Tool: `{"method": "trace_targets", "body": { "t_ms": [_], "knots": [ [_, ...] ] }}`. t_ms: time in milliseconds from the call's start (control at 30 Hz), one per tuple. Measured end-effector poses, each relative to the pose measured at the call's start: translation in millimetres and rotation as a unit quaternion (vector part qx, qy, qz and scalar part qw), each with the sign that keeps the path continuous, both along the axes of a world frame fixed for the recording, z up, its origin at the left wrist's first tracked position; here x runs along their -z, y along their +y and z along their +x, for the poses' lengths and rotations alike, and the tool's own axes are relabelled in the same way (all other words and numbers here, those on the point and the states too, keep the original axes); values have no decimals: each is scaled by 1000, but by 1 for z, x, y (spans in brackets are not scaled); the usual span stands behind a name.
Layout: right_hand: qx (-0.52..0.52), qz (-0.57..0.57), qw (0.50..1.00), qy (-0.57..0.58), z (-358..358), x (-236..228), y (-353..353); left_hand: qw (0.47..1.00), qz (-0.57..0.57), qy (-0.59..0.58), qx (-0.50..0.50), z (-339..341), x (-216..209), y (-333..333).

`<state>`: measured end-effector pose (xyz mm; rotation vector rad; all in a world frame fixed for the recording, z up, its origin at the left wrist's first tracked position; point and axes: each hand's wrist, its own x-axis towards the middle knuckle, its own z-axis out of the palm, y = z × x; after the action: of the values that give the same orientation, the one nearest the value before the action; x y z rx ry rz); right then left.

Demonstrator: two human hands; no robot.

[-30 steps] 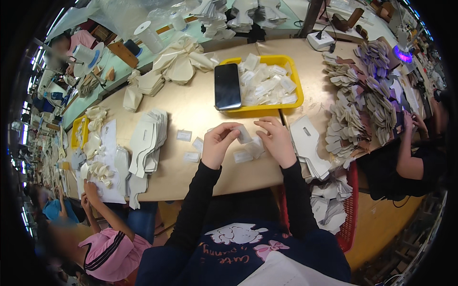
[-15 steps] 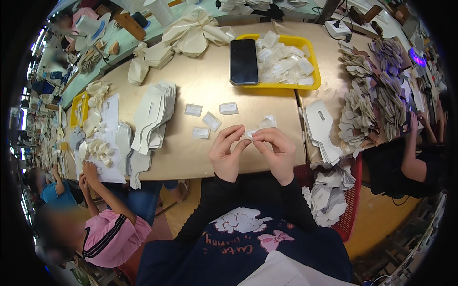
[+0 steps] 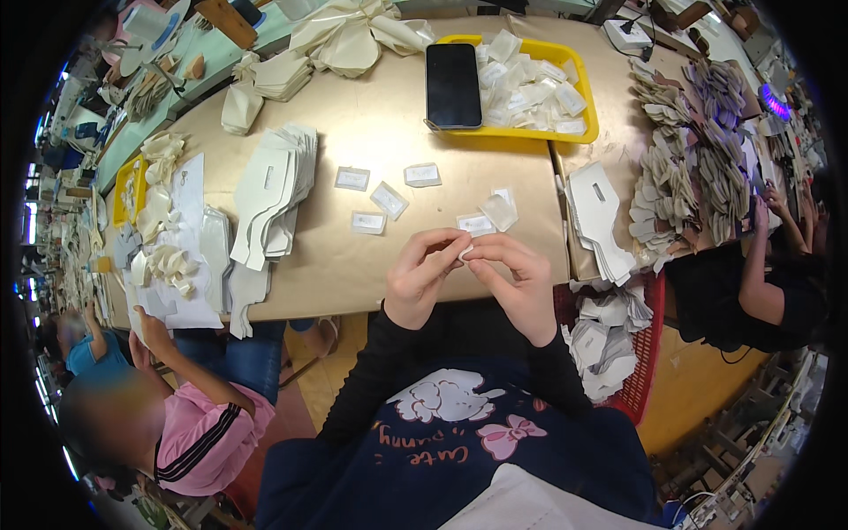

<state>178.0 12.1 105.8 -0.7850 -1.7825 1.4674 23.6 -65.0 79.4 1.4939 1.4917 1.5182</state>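
Note:
My left hand [image 3: 423, 276] and my right hand [image 3: 515, 284] meet fingertip to fingertip over the table's near edge. Both are closed in a pinch on a small white piece [image 3: 465, 252], mostly covered by the fingers. Just beyond them lie a small white label [image 3: 475, 225] and a translucent whitish piece [image 3: 500, 210], close together. Farther left on the table rest several similar white labels with faint print: one [image 3: 352, 178] at the left, one [image 3: 422, 175] at the back, one tilted [image 3: 389, 200] and one nearer me [image 3: 368, 222].
A yellow tray [image 3: 590, 106] full of such pieces stands at the back, a black phone [image 3: 453, 87] on its left rim. White cut pieces are stacked left [image 3: 269, 190] and right [image 3: 598, 212]. A red basket [image 3: 649, 353] stands right. A person in pink [image 3: 212, 433] works at left.
My fingertips have closed together around the small white piece and sit nearer me, uncovering the label beyond them. The view has tilted, so the table appears higher.

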Motion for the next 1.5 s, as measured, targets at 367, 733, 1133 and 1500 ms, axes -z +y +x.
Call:
{"method": "trace_targets", "body": {
  "t_ms": [367, 733, 1133, 1500],
  "knots": [
    [73, 13, 996, -51, -7, 4, -5, 975, 49, 207, -57, 0, 10, 5],
    [83, 17, 994, -62, -6, 4, -4, 973, 47, 222, -48, 2, 8, 7],
    [89, 116, 986, -78, -11, 12, -5, 941, -129, -313, -3, 7, -2, -6],
    [120, 88, 984, -102, -13, 22, -4, 959, -146, -218, -105, 9, -5, -7]
  ]
}}
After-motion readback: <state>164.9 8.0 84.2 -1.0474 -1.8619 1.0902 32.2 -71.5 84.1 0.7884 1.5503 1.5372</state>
